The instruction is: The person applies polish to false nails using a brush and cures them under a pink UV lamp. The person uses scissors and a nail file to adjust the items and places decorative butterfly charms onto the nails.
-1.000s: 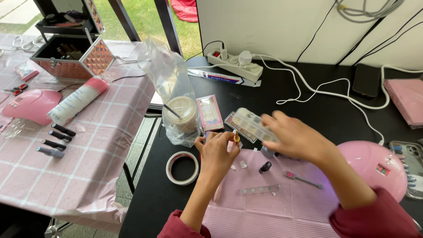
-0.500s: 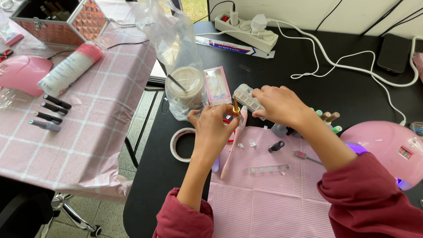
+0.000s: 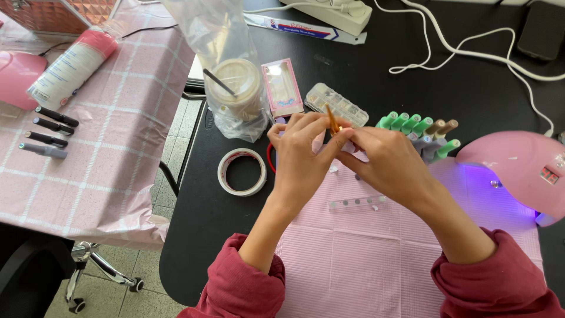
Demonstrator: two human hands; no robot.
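My left hand [image 3: 300, 156] and my right hand [image 3: 388, 165] meet fingertip to fingertip above the far edge of a pink ribbed mat [image 3: 365, 259]. Between the fingers a thin orange stick [image 3: 332, 119] pokes upward, pinched from both sides. What the fingertips hide below the stick I cannot tell. A clear strip of small nail tips [image 3: 357, 203] lies on the mat just under my right hand. Both sleeves are dark red.
Behind the hands lie a clear compartment box [image 3: 336, 105], a small pink box [image 3: 282, 87], a bagged cup [image 3: 235, 88] and several green and brown polish bottles [image 3: 412, 123]. A tape roll [image 3: 242, 171] sits left, a glowing pink lamp [image 3: 518, 171] right. Dark bottles [image 3: 50, 132] lie on the pink-checked table.
My right hand has come off the clear compartment box, which now rests on the table, and has joined my left hand at the orange stick. The view has dropped lower and closer.
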